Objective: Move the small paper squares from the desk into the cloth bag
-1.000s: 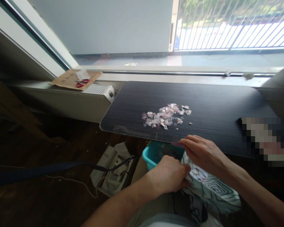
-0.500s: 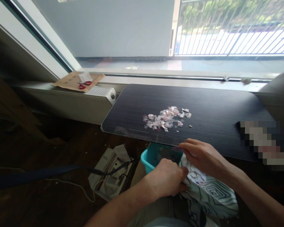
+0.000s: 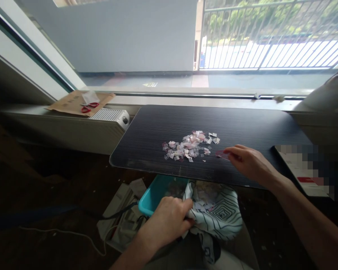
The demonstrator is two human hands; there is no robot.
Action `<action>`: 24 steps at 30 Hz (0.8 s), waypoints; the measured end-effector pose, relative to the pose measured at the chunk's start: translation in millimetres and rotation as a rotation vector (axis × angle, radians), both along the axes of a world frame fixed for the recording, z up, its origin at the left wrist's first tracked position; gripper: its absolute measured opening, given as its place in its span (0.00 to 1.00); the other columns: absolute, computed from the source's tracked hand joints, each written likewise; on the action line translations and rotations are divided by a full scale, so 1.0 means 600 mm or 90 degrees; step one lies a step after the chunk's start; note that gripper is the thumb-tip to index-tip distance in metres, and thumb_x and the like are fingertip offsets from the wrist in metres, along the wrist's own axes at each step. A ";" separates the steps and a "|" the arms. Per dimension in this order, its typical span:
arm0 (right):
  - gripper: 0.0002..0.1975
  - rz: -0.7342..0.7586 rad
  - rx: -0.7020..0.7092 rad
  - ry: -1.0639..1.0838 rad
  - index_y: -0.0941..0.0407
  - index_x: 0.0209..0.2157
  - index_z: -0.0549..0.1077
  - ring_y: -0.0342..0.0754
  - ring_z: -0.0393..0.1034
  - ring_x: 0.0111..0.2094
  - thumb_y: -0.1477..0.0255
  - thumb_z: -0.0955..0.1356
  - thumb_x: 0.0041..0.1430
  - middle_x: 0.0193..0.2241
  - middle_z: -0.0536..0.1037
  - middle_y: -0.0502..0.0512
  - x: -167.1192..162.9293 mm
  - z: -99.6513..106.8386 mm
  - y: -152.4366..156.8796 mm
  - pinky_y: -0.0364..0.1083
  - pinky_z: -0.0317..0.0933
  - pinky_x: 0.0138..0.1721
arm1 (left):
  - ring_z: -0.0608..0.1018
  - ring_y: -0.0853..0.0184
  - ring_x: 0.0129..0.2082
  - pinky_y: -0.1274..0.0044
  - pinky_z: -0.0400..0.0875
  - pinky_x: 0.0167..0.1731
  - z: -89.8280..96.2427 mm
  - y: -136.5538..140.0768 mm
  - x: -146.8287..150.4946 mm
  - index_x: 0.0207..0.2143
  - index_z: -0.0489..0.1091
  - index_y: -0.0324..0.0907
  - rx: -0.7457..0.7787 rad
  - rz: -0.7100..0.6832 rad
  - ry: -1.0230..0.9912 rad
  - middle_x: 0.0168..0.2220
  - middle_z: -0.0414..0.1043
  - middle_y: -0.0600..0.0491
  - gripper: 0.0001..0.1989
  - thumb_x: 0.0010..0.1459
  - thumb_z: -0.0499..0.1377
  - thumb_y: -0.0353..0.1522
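Observation:
My left hand [image 3: 169, 215] is closed on the rim of a pale cloth bag [image 3: 224, 221] with dark line patterns. Inside the bag lie many small white paper scraps [image 3: 204, 204]. Between the fingertips of my right hand [image 3: 249, 163] is a small pinkish see-through piece of film [image 3: 221, 154], just over the dark tabletop [image 3: 242, 123]. To the left of that hand, a loose pile of white and pink scraps [image 3: 188, 145] is spread on the table. Beside the bag, below the table edge, sits a teal plastic bin [image 3: 148, 200], partly hidden by my left hand.
Red-handled scissors [image 3: 86, 109] rest on a brown envelope [image 3: 64, 103] on the windowsill at left, above a white radiator [image 3: 112, 116]. A partly blurred flat object [image 3: 294, 168] lies at the table's right end. On the floor stands an open box [image 3: 121, 221] near a cable [image 3: 81, 234].
My right hand has moved up from over the bag to above the table, holding the film. The bag's opening shows more fully, still gripped by my left hand. The view has shifted slightly.

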State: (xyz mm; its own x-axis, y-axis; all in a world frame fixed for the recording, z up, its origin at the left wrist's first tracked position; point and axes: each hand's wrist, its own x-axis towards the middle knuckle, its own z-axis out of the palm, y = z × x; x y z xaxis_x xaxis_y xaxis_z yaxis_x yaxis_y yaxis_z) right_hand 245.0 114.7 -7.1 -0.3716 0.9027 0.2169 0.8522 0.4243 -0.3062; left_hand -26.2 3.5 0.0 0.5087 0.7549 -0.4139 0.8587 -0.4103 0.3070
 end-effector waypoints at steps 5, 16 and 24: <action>0.13 -0.059 0.004 0.058 0.55 0.42 0.77 0.44 0.70 0.29 0.71 0.62 0.60 0.35 0.77 0.53 0.022 -0.007 -0.017 0.43 0.60 0.31 | 0.79 0.58 0.32 0.76 0.66 0.29 -0.006 0.001 0.004 0.32 0.69 0.44 0.006 -0.005 -0.021 0.29 0.76 0.54 0.05 0.55 0.60 0.36; 0.13 0.061 -0.072 0.130 0.54 0.43 0.76 0.42 0.68 0.29 0.72 0.62 0.63 0.33 0.75 0.52 -0.030 -0.001 -0.031 0.42 0.60 0.32 | 0.79 0.59 0.31 0.77 0.62 0.27 0.000 0.004 0.010 0.31 0.69 0.43 0.015 -0.004 -0.040 0.28 0.76 0.54 0.06 0.55 0.60 0.36; 0.12 0.161 -0.152 0.085 0.53 0.41 0.77 0.41 0.68 0.28 0.74 0.63 0.61 0.32 0.76 0.50 -0.036 0.013 -0.051 0.40 0.58 0.29 | 0.78 0.60 0.30 0.77 0.62 0.26 -0.001 -0.003 -0.010 0.31 0.68 0.43 0.018 0.027 -0.037 0.27 0.75 0.55 0.06 0.55 0.60 0.36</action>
